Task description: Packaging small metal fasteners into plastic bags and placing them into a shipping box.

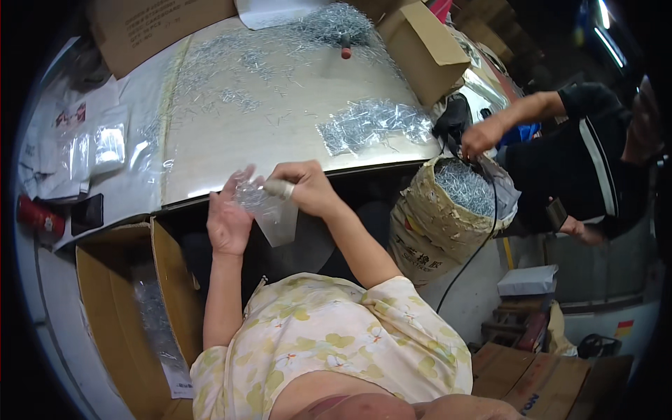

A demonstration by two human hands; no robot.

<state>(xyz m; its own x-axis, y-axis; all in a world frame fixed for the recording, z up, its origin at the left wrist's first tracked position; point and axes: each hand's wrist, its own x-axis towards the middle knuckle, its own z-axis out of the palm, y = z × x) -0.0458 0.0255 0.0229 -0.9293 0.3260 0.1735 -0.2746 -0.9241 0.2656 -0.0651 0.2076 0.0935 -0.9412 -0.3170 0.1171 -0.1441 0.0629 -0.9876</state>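
A clear plastic bag [275, 222] hangs between my hands in front of the table's near edge. My left hand [231, 218] grips its upper left side, the fingers curled around the crumpled film. On the other side, my right hand [308, 189] is closed on the bag's top, a pale covering [278, 187] on one digit. Shiny film bunches up between the fingers, and I cannot make out what is inside it. Beyond my hands, thin metal pins [241, 100] lie scattered over the table [280, 133]. A heap of pins [334, 26] rises at the far side.
Filled clear bags [378, 126] lie at the table's right edge. Beside it stands a sack [434, 238] full of metal pins; a co-worker's hand [481, 138] is at its rim, near a dark cable [483, 241]. Left are flat bags [108, 140], a phone [87, 213] and an open carton [105, 294].
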